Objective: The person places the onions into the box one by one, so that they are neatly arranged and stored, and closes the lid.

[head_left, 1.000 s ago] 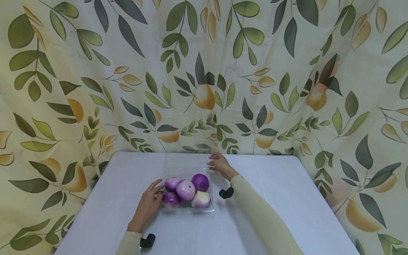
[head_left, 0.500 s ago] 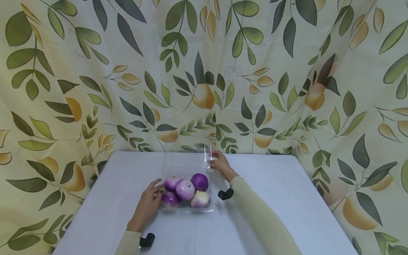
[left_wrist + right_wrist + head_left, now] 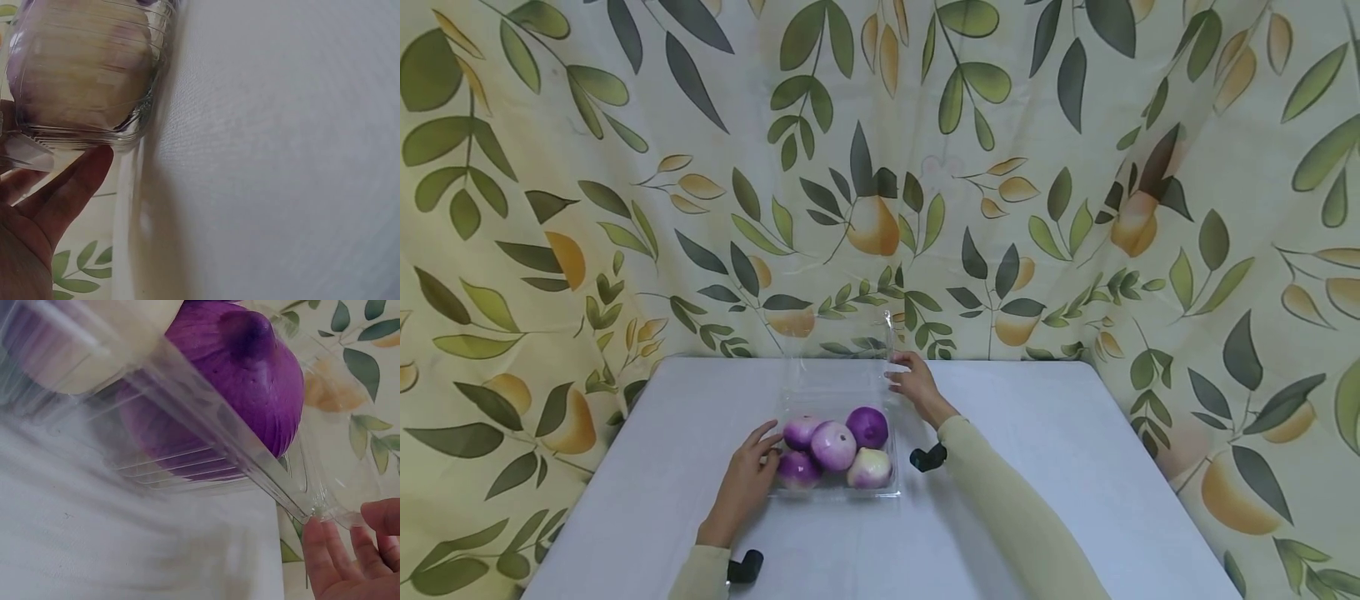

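Note:
A clear plastic clamshell container [image 3: 835, 493] holds several purple onions; a glossy purple onion [image 3: 833, 446] lies in the middle and a paler white-and-purple onion [image 3: 871, 468] at front right. The container's transparent lid [image 3: 837, 367] stands raised at the back. My right hand [image 3: 917, 385] is at the lid's right edge; in the right wrist view thumb and fingertips [image 3: 322, 550] meet the plastic near the hinge corner. On the container's left side rests my left hand [image 3: 743, 479], its fingers extended; in the left wrist view a fingertip [image 3: 100, 164] touches the ribbed wall.
Everything sits on a white-covered table [image 3: 1022, 467]. Behind and around it hangs a curtain [image 3: 700, 208] printed with leaves and fruit. Each wrist wears a small black device, such as the left wrist device [image 3: 745, 567].
The lid has swung up from lying back on the table to a raised stance, with the right hand at its edge. The left hand has stayed against the container; the view has shifted slightly.

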`<action>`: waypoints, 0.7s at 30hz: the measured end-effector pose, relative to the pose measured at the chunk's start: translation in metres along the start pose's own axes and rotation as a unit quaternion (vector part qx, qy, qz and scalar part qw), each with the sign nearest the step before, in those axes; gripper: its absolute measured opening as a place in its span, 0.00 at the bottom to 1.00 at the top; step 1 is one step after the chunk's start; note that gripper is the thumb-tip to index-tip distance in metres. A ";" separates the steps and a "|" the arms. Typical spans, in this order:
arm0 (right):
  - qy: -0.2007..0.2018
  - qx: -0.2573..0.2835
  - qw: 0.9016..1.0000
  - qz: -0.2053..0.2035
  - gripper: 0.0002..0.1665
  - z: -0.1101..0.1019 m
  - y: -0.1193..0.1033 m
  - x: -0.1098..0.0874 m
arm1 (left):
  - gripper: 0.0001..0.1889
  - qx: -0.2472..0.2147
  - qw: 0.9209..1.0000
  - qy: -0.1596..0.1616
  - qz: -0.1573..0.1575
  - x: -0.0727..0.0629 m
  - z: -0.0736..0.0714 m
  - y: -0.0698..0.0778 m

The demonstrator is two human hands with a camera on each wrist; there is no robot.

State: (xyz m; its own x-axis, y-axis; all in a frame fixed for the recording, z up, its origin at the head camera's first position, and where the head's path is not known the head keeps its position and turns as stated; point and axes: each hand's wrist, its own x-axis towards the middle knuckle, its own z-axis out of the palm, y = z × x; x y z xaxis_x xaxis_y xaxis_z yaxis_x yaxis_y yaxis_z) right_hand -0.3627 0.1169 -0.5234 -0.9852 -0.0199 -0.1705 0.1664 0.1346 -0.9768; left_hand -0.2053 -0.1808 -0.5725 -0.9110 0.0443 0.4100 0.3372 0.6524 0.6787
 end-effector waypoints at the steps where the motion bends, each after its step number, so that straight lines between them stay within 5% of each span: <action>1: 0.001 0.003 1.000 -0.001 0.20 0.000 0.000 0.000 | 0.15 -0.001 1.000 0.001 0.001 0.000 0.000 0.000; 21: -0.005 0.031 0.999 -0.021 0.16 -0.004 -0.005 -0.009 | 0.15 0.016 1.000 -0.002 -0.016 0.000 0.002 0.004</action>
State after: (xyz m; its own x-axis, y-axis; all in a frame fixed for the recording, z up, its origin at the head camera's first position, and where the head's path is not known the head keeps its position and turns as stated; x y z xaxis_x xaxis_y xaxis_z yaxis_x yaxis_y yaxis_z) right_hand -0.3550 0.1209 -0.5168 -0.9908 -0.0348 -0.1309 0.1282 0.0717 -0.9892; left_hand -0.2044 -0.1764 -0.5709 -0.9219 0.0257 0.3865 0.3005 0.6770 0.6719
